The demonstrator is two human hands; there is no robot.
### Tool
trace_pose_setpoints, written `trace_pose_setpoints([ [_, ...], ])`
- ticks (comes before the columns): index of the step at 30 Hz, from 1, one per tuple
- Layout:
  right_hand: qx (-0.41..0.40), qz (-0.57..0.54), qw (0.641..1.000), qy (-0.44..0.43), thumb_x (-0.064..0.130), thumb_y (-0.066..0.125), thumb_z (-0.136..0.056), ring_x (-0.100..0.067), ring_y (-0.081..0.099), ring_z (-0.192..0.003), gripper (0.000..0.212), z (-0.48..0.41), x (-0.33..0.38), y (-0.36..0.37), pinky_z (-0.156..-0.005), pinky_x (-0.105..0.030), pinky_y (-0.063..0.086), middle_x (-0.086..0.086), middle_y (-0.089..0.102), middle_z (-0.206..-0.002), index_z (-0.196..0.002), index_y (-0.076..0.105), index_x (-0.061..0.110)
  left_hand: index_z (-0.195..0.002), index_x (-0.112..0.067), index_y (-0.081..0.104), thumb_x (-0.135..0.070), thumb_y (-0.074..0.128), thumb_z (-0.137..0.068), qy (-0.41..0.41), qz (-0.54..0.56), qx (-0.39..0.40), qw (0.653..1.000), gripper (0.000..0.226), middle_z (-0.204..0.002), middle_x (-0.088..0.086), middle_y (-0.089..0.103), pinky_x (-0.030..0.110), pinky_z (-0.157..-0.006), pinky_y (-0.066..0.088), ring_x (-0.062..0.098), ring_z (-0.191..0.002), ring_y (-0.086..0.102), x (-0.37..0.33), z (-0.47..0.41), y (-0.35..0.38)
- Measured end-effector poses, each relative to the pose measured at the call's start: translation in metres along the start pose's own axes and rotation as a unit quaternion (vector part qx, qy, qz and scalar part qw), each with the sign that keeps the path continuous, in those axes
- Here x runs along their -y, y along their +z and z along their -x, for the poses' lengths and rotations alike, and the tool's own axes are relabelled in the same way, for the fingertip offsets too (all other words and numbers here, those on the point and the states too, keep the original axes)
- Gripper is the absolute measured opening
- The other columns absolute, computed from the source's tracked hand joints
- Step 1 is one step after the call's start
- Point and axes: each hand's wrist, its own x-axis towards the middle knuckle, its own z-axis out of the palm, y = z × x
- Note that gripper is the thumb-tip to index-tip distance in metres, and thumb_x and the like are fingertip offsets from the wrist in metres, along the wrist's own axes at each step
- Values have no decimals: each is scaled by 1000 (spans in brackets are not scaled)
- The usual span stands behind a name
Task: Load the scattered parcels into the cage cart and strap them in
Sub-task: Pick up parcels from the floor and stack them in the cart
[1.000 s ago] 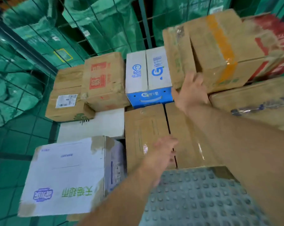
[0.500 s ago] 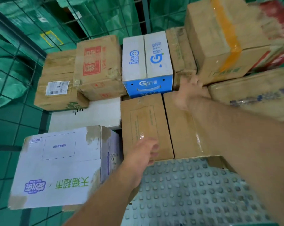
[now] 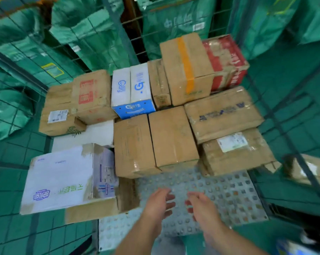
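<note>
I see the left hand [image 3: 158,203] and right hand [image 3: 201,207] hovering close together, palms facing, fingers loosely curled and holding nothing, above the cage cart's studded floor plate [image 3: 229,196]. Parcels are packed beyond them. A white carton [image 3: 63,177] sits at near left and a plain brown carton [image 3: 172,137] in the middle, with a blue-and-white carton [image 3: 131,89] farther back. An orange-taped carton [image 3: 186,69] stands just beside a red carton [image 3: 227,59] at the back right. Green mail sacks [image 3: 93,34] show beyond the wire mesh wall [image 3: 121,34].
</note>
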Motion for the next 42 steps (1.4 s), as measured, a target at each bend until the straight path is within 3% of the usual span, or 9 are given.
trace_pose_setpoints([
  [4, 44, -23, 999, -9, 25, 51, -104, -18, 64, -77, 21, 20, 7, -55, -66, -30, 42, -3, 73, -89, -100, 68, 14, -114, -6, 71, -22, 53, -101, 34, 1, 58, 998, 27, -95, 6, 77, 35, -78, 51, 22, -82, 71, 19, 35, 70],
  [6, 40, -40, 998, -40, 25, 51, -103, -17, 62, -75, 18, 31, 12, -84, -65, -30, 39, -3, 71, -86, -97, 66, 17, -116, -8, 70, -24, 52, -101, 64, -34, 83, 994, 28, -95, 5, 78, 34, -77, 50, 21, -82, 70, 22, 50, 95],
  [11, -57, -158, 985, -50, 26, 57, -99, -14, 54, -66, 14, 55, -6, -155, -57, -26, 36, -3, 64, -84, -95, 66, 16, -119, -16, 64, -33, 50, -103, 119, -176, 114, 970, 27, -109, 3, 72, 34, -77, 51, 21, -91, 66, 26, 67, 125],
  [14, -100, -272, 957, -27, 26, 54, -100, -14, 52, -65, 17, 74, -42, -180, -56, -26, 37, -2, 64, -84, -100, 67, 15, -118, -16, 63, -31, 45, -105, 133, -240, 144, 951, 27, -108, 3, 68, 30, -71, 47, 20, -89, 62, 36, 72, 128],
  [20, -212, -424, 881, 9, 24, 56, -95, -12, 51, -58, 8, 140, -179, -192, -56, -26, 35, 1, 63, -75, -94, 62, 20, -113, -16, 63, -32, 49, -105, 116, -366, 198, 902, 23, -100, 4, 68, 34, -72, 47, 22, -87, 64, 112, 65, 122],
  [22, -235, -466, 852, 37, 22, 57, -93, -14, 52, -61, 7, 165, -228, -187, -57, -26, 36, -1, 64, -78, -95, 62, 18, -109, -15, 65, -32, 50, -104, 101, -393, 208, 890, 23, -102, 6, 70, 38, -79, 49, 24, -91, 66, 144, 74, 121],
  [25, -271, -493, 824, 67, 23, 57, -94, -18, 55, -72, 14, 208, -295, -180, -63, -28, 39, -3, 67, -88, -102, 66, 15, -108, -15, 66, -31, 52, -104, 92, -452, 249, 852, 21, -103, 7, 71, 40, -85, 51, 25, -91, 67, 192, 106, 118],
  [36, -335, -586, 737, 23, 24, 53, -98, -15, 51, -67, 26, 311, -460, -206, -59, -27, 33, -4, 64, -92, -118, 63, 9, -112, -17, 62, -34, 54, -103, 194, -598, 322, 708, 21, -95, 3, 69, 28, -63, 46, 17, -75, 63, 325, 209, 202],
  [42, -363, -619, 696, 7, 26, 53, -98, -17, 54, -73, 17, 366, -601, -250, -64, -28, 38, -1, 64, -91, -108, 61, 15, -110, -15, 64, -31, 57, -101, 206, -661, 351, 631, 20, -96, 5, 71, 31, -64, 48, 20, -76, 65, 493, 291, 255],
])
